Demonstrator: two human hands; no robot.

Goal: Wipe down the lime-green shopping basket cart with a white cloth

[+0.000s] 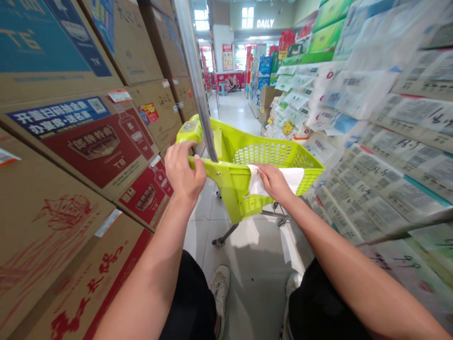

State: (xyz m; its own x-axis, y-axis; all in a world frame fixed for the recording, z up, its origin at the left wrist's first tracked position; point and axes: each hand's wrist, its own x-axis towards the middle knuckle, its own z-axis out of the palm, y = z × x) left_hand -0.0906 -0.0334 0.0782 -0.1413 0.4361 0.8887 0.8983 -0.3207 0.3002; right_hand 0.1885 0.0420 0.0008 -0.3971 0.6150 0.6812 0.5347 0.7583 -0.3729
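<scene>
A lime-green shopping cart with a perforated basket stands right in front of me on the tiled floor, turned partly sideways. My left hand is closed around its green rim, close to the base of a metal pole that rises from the cart. Over the near side of the basket hangs a white cloth. My right hand grips this cloth against the rim, thumb toward the basket's inside. Little of the basket's inside shows beyond its far holed wall.
Stacked cardboard cartons line the left side closely. Piled white tissue packs with handwritten prices line the right. Ahead, a tiled aisle leads past a brown box to a blue stool. Caster wheels stick out beneath the cart near my shoes.
</scene>
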